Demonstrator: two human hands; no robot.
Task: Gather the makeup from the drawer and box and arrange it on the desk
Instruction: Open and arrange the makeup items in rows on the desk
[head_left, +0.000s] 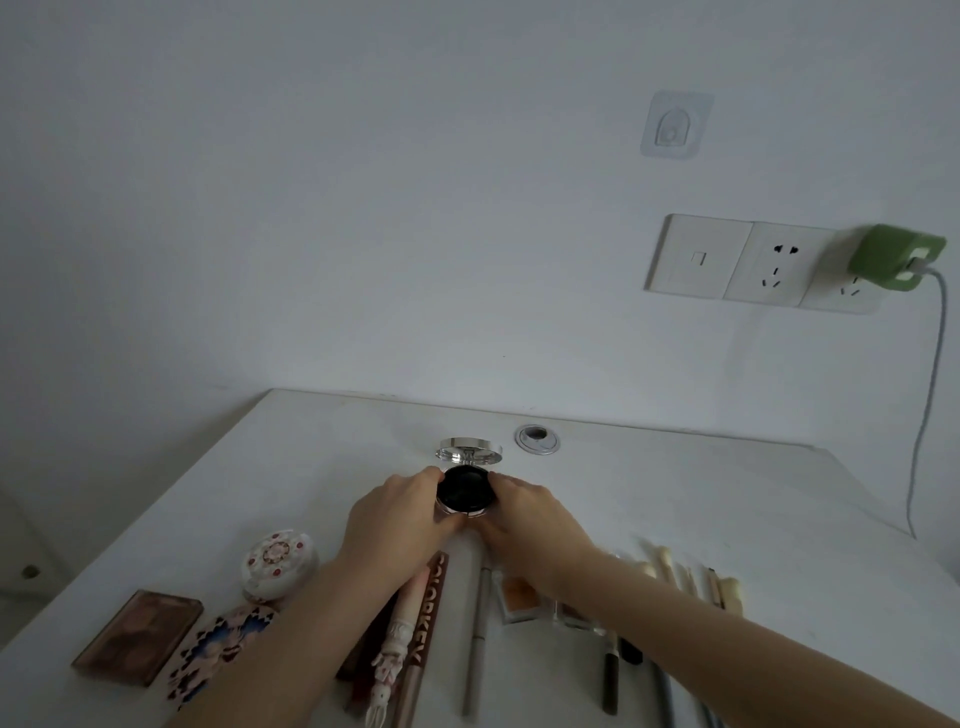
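Observation:
A round cushion compact (466, 488) stands open in the middle of the white desk (675, 499), its black puff showing and its silver lid (469, 450) tilted up behind. My left hand (402, 517) grips its left side and my right hand (524, 512) grips its right side. Nearer to me lie a white floral compact (279, 562), a brown palette (137, 636), a patterned pink and blue case (218, 649), a brown box marked COLORKEY (423, 636), a carved pink pen (392, 660), a slim grey pencil (477, 644), an orange blush pan (519, 595) and several brushes (685, 577).
A cable hole with a grey ring (537, 439) sits just behind the compact. On the wall, sockets (769, 265) hold a green charger (896, 257) whose white cable (930, 395) drops to the right. The desk's left edge falls away at the left.

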